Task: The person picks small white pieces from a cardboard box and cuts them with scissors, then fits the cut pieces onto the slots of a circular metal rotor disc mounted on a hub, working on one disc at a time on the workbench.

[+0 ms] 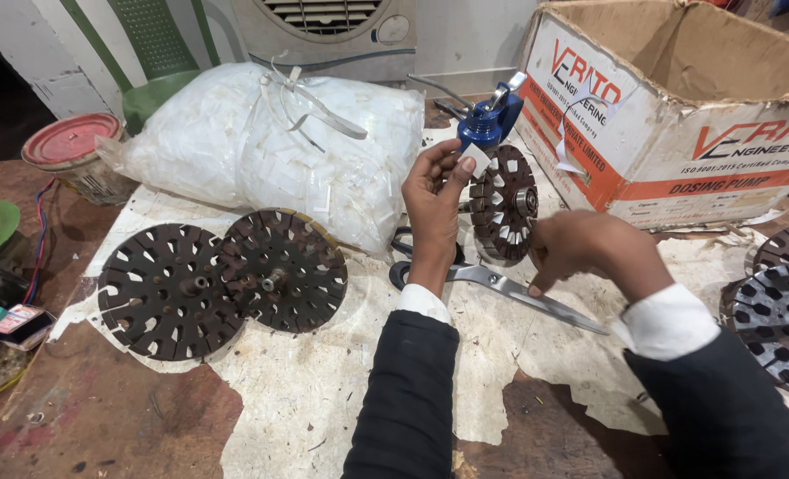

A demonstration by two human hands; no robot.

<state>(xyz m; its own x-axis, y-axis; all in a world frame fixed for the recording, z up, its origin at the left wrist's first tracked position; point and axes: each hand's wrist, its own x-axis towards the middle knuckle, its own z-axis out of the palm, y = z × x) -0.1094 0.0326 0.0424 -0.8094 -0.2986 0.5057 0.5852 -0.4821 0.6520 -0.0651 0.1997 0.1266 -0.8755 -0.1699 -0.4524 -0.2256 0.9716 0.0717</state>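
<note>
The worktop (128,426) is dark reddish-brown wood, scuffed, with a torn, stained sheet of pale paper (323,390) spread over its middle. At centre frame a slotted metal disc (503,204) stands on edge, clamped in a blue vise (487,124) just above it. The left hand (436,191) is raised beside the disc's left rim, thumb and fingers pinching a small white slip (477,160) against the top of the disc. The right hand (589,253) sits at the disc's lower right, fingers curled and tips pointing down toward the worktop; whether it grips anything cannot be told. Scissors (501,284) lie flat under both hands, blades running toward the lower right.

In the left half of the frame two more discs (221,275) lie flat, overlapping at their edges. Behind them, a tied clear bag (279,142) stuffed with white slips fills the upper middle. A round tin (70,151) with a red lid stands at the upper left, near a green chair (150,53) and an air cooler (323,31) by the wall. An open cardboard box (678,98) takes the upper right, and further discs (780,310) sit at the right edge.
</note>
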